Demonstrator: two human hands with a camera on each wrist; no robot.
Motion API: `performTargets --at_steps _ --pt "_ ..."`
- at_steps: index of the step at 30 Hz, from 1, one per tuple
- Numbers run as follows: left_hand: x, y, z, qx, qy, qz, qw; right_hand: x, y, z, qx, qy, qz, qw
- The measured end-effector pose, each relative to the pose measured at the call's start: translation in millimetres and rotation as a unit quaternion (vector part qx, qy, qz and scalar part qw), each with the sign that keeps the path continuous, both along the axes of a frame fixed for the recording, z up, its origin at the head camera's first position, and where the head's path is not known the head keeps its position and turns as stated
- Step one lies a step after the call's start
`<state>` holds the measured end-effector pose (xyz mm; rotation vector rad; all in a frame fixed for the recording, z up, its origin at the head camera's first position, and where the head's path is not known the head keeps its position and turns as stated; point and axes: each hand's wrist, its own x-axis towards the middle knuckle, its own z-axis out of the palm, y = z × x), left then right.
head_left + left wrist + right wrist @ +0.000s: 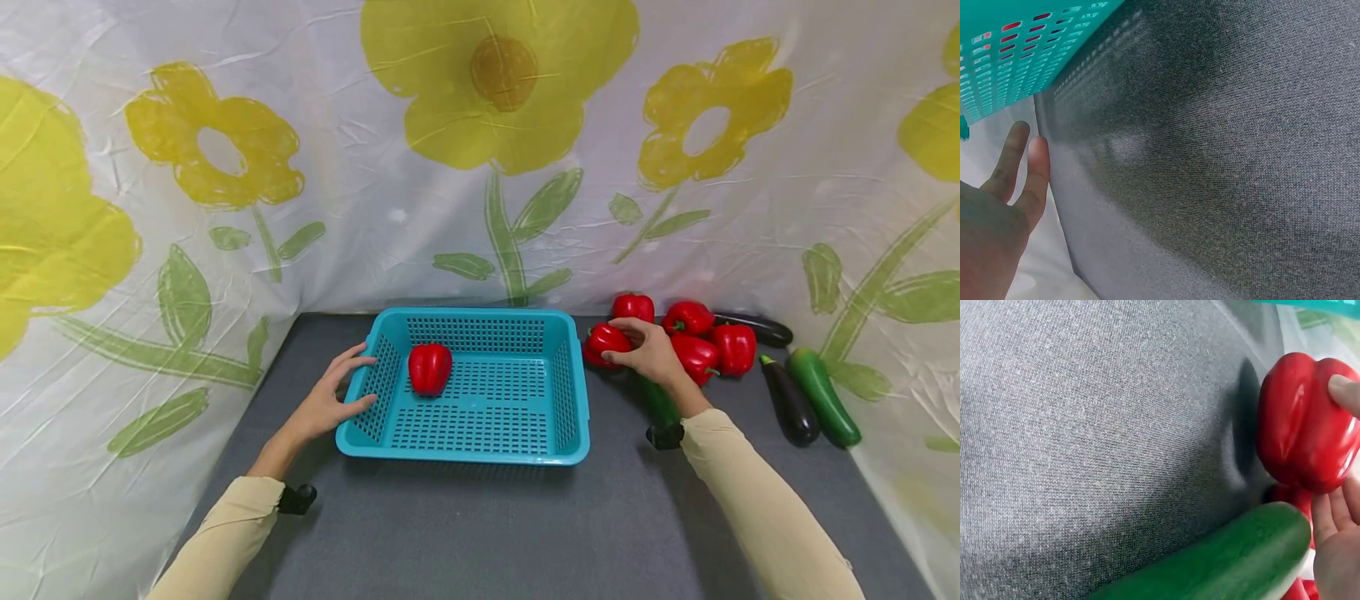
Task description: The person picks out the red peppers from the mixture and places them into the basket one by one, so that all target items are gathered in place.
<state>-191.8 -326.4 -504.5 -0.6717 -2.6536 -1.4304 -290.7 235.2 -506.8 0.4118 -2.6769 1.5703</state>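
A turquoise basket (469,455) stands on the dark table, with one red pepper (430,369) inside toward its left. My left hand (327,402) is at the basket's left rim, fingers spread and relaxed; in the left wrist view, fingers (1036,172) extend beside the perforated wall (1013,53). Just right of the basket, my right hand (651,352) grips a red pepper (606,343) between thumb and fingers. The right wrist view shows this pepper (1300,425) lifted off the cloth, its shadow beside it, with the thumb pressed on its side.
Several red peppers (735,348) lie right of the right hand. A green cucumber-like vegetable (660,402) lies under the right wrist. Farther right are eggplants (789,402) and another green vegetable (825,396). A flowered curtain (360,208) hangs behind the table (465,533).
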Motion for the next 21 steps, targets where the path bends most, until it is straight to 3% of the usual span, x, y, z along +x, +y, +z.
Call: performTargets --at_steps 13,21 --pt "0.8 1.4 1.5 -0.002 0.000 -0.002 1.0000 8.1 1.6 12.6 -0.034 0.031 -0.004 0.9989" --pt "1.4 1.3 1.8 -0.007 0.009 -0.001 0.9999 28.4 -6.9 44.6 -0.077 0.044 -0.005 0.9960"
